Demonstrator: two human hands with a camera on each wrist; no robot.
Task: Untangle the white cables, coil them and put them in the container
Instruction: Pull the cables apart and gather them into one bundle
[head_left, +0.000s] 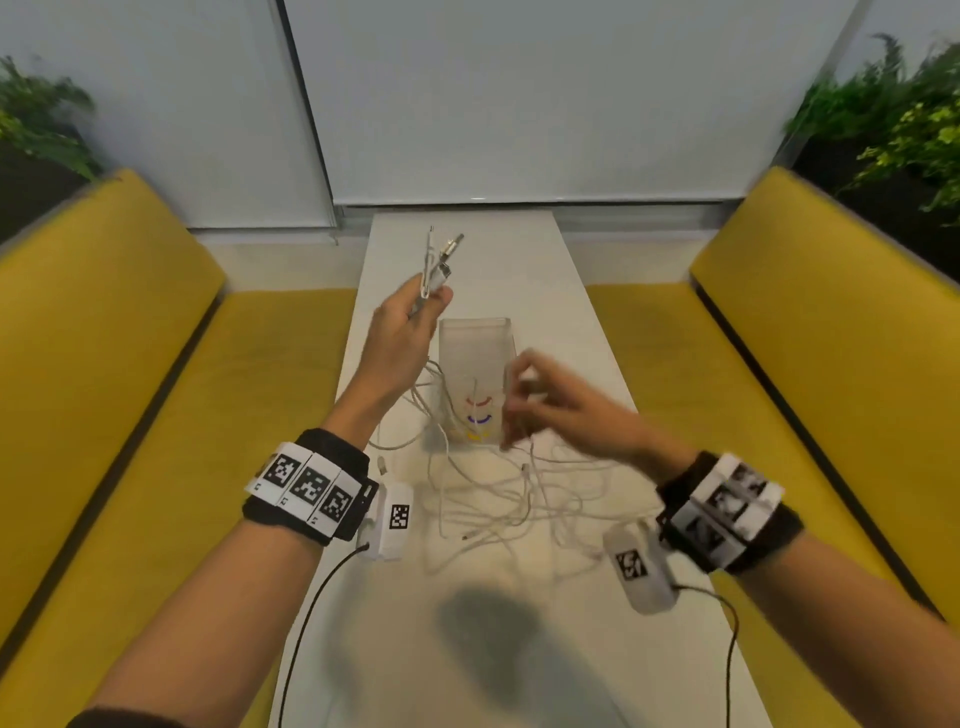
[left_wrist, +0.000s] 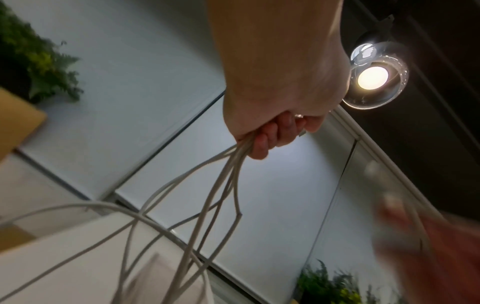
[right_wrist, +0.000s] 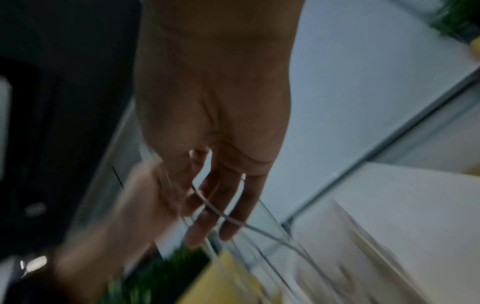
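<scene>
1. Yellow cushioned benches (head_left: 130, 364) run along both long sides of the white table (head_left: 519, 649), and leafy green plants (head_left: 893, 119) stand behind the bench backs on either side of it.
2. The white table is long and narrow, running away from the person toward pale roller blinds (head_left: 519, 93) at its far end.
3. A clear plastic container (head_left: 475, 353) stands upright near the middle of the table, with red, blue and yellow curved marks on its near wall.
4. The white cables (head_left: 519, 499) lie in a loose tangle on the table just in front of the container, some strands trailing up around its left side.
5. The left hand (head_left: 402, 332) is raised above the table to the left of the container. Its fingers (left_wrist: 270, 133) are curled tight round a bundle of several cable strands, with the plug ends (head_left: 441, 254) sticking up past the fist and the strands hanging down to the tangle.
6. The right hand (head_left: 561, 410) hovers at the container's near right corner, blurred. Its fingers point down among the strands; a thin cable crosses them in the right wrist view, but I cannot tell whether it actually grips one.
7. A glowing ceiling lamp (left_wrist: 374, 76) shows above, in the left wrist view.
</scene>
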